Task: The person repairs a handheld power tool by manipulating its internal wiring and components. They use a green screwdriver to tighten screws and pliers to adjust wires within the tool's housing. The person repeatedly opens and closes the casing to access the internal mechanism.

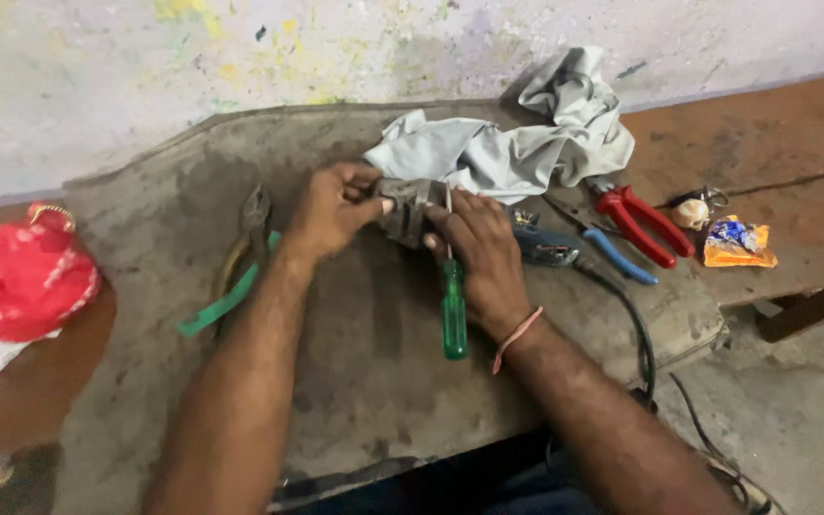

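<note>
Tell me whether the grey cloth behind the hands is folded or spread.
Neither: the crumpled grey cloth lies bunched in loose creases against the paint-spattered wall, not flat.

A grey cloth [517, 143] lies crumpled on the worktop [154, 229]. Red pliers [643, 224] sit near an orange packet [738, 245]. A red bag [16, 281] lies far off.

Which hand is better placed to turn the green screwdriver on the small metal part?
The right hand, probably. It already lies along the green screwdriver, whose tip points up at the metal part. The left hand grips that part from the other side and steadies it.
</note>
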